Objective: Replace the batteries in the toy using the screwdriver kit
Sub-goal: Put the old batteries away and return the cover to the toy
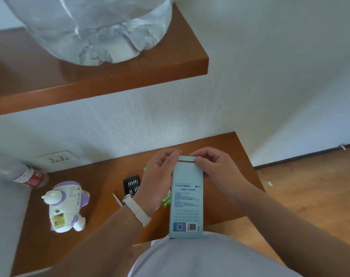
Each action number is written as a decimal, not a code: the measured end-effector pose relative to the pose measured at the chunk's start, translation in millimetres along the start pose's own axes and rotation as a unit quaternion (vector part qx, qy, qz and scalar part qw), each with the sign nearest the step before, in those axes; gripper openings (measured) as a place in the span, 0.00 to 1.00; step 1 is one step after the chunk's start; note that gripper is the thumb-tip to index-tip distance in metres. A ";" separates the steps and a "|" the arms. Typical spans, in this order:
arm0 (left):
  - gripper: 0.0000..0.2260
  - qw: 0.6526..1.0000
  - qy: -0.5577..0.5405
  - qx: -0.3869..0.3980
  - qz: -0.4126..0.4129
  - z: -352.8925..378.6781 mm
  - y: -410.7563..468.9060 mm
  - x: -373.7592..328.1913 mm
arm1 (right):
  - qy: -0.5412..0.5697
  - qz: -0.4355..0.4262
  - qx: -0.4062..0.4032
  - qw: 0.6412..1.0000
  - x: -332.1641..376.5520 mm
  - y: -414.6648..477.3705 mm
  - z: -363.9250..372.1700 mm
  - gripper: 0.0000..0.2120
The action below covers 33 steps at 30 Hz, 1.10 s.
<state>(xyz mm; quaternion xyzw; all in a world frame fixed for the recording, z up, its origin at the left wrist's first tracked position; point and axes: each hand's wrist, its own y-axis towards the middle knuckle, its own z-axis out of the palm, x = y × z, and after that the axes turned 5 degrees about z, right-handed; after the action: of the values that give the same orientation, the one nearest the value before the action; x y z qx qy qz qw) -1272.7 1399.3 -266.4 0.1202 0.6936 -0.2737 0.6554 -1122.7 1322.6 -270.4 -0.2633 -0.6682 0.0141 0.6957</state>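
Note:
A light blue screwdriver kit box (187,198) stands upright over the wooden desk (102,232), its printed back with a barcode facing me. My left hand (160,176) and my right hand (216,170) both pinch the flap at its top end. A black tray of screwdriver bits (131,184) lies on the desk behind my left hand. A thin white screwdriver (117,199) lies beside my left wrist. The white and purple toy (67,204) lies at the left with its battery compartment open. Green batteries (166,201) peek out between my left hand and the box.
A wooden shelf (130,76) hangs above the desk with a big clear water bottle (94,29) on it. A plastic bottle with a red label (28,176) lies at the desk's far left, by a wall socket (57,158). Wooden floor (310,196) is on the right.

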 end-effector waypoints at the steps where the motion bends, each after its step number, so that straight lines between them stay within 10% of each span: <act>1: 0.08 1.000 0.005 -0.004 0.003 -5.2 1.7 -0.5 | 0.001 0.000 0.003 1.000 1.3 1.1 4.8 0.05; 16: 0.02 0.995 0.031 0.097 0.014 -61.0 3.3 10.2 | -0.080 -0.014 0.054 0.995 -0.2 3.2 28.5 0.02; 33: 0.08 0.991 0.037 0.117 -0.048 -37.4 7.6 24.6 | -0.009 0.015 -0.093 0.996 -5.8 14.3 11.4 0.06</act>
<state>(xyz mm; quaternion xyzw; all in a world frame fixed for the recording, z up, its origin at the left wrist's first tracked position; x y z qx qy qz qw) -1302.9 1420.9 -292.4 0.1729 0.6855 -0.3792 0.5970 -1129.3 1336.7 -281.6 -0.3370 -0.6685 -0.0353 0.6621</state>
